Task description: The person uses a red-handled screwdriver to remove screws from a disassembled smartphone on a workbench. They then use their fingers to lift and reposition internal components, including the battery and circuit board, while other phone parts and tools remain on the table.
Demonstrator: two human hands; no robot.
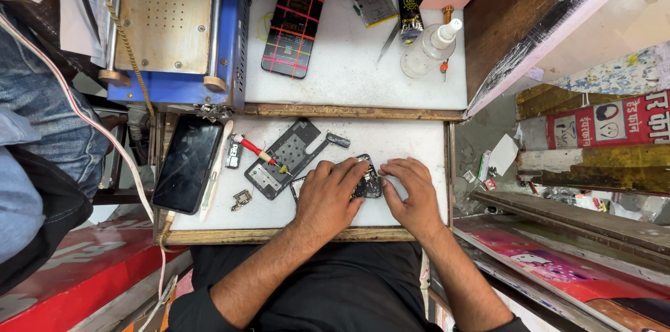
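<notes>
Head view, cramped repair stall, white worktop (412, 138), both hands (370, 189) pinching small circuit board (368, 182)

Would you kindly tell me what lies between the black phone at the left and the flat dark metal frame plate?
In the head view, a white stylus-like stick and a small dark component lie between the black phone and the frame plate.

- The left hand (326, 196) lies palm down, its back to the camera, fingers curled forward and bunched toward the right hand.
- The right hand (412, 192) also lies palm down, fingers bent and angled inward toward the left, thumb tucked near the left fingertips.
- Both bare forearms reach up from the bottom edge and converge, wrists slightly bent.
</notes>
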